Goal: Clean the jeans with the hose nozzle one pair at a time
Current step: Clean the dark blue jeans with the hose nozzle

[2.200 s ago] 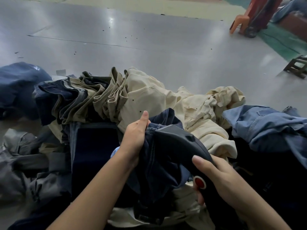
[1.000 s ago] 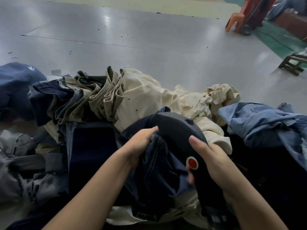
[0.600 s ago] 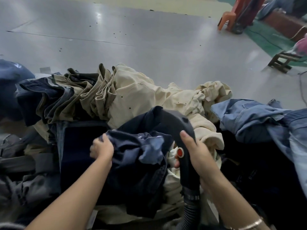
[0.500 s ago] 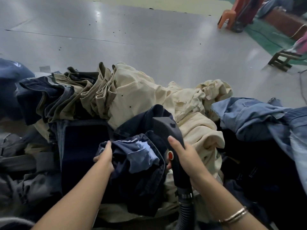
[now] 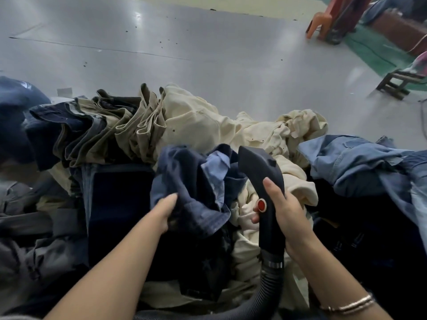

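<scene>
Change: the hose nozzle (image 5: 265,195) has come up and out from under the dark jeans (image 5: 194,188) and now stands clear to their right, and the left hand (image 5: 165,210) has dropped lower on the cloth.
Floor: grey floor (image 5: 184,42) fills everything beyond both hands, shiny, speckled with dark specks.
Pile: heaped trousers run left to right past the fingertips; how many pairs, I cannot tell.
Cream trousers: cream trousers (image 5: 208,125) lie just beyond both hands and spill down between them, partly buried under the dark pair.
Light denim: pale blue jeans (image 5: 351,162) sit right of the right hand, cut off by the frame edge.
Grey cloth: grey garments (image 5: 25,227) lie left of the left arm, dim and hard to read.
Dark jeans: bunched up, lighter inside showing, directly over the left hand and just left of the nozzle.
Left hand: fingers buried in the dark denim folds, gripping a bunch of it; only the back of the hand and the thumb show.
Right hand: right hand (image 5: 286,211) wrapped round the nozzle handle, index finger laid straight up its back, the other fingertips peeking out on the far side below the red button (image 5: 261,205).
Hose nozzle: dark, upright, head tilted towards the cream cloth; its mouth faces away, unseen.
Hose: ribbed hose (image 5: 265,294) drops from the handle below the right wrist and curls out of the frame's bottom.
Bracelet: thin bracelet (image 5: 349,304) on the right wrist.
</scene>
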A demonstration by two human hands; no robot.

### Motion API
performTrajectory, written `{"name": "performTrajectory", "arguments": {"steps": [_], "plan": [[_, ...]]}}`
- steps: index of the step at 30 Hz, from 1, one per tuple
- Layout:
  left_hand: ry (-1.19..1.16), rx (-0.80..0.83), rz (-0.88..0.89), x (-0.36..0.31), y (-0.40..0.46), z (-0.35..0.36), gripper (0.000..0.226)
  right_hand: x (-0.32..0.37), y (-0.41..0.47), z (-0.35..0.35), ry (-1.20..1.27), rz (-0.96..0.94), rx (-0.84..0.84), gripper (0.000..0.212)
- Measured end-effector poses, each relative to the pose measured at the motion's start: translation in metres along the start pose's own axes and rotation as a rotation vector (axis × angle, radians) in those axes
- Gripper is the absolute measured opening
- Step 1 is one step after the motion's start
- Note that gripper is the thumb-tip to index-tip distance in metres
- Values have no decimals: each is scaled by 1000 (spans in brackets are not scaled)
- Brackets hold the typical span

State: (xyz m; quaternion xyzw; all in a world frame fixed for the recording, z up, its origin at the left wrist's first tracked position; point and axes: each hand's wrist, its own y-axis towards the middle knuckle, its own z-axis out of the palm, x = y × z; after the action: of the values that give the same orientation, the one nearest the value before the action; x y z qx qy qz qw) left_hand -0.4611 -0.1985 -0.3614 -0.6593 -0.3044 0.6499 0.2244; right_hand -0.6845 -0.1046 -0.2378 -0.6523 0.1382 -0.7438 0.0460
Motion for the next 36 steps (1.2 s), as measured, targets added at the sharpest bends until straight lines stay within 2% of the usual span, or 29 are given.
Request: {"name": "performTrajectory", "arguments": {"steps": [4, 7, 10, 13, 15, 19, 22, 26, 29, 31, 33, 36], "plan": [[-365, 96, -177, 18, 4, 12, 49, -7, -1, 4, -43, 51, 20, 51], [-555, 74, -118, 19, 13, 16, 61, -10, -2, 8, -63, 47, 48, 54], [-492, 113, 12, 9, 10, 21, 55, -9, -2, 10, -51, 35, 66, 57], [-319, 59, 108, 0, 9, 26, 29, -7, -4, 11, -25, 25, 80, 60], [-320, 64, 134, -3, 6, 29, 21, -6, -5, 10, -23, 16, 75, 57], [-417, 171, 209, -22, -13, 35, 16, -5, -5, 6, -9, 0, 52, 58], [-532, 279, 249, -49, -32, 32, 23, -4, -4, -1, 19, -19, 19, 53], [-550, 410, 307, -74, -62, 30, 23, 0, -4, -7, 84, -47, 33, 47], [-633, 515, 275, -82, -82, 32, 15, 3, -4, -5, 151, -93, 68, 65], [-694, 600, 235, -86, -92, 33, 5, 5, -3, -2, 200, -119, 102, 51], [-728, 654, 182, -87, -99, 36, 15, 8, 0, 0, 278, -130, 121, 36], [-765, 671, 114, -84, -106, 43, 12, 12, 9, 6, 330, -178, 117, 35]]}}
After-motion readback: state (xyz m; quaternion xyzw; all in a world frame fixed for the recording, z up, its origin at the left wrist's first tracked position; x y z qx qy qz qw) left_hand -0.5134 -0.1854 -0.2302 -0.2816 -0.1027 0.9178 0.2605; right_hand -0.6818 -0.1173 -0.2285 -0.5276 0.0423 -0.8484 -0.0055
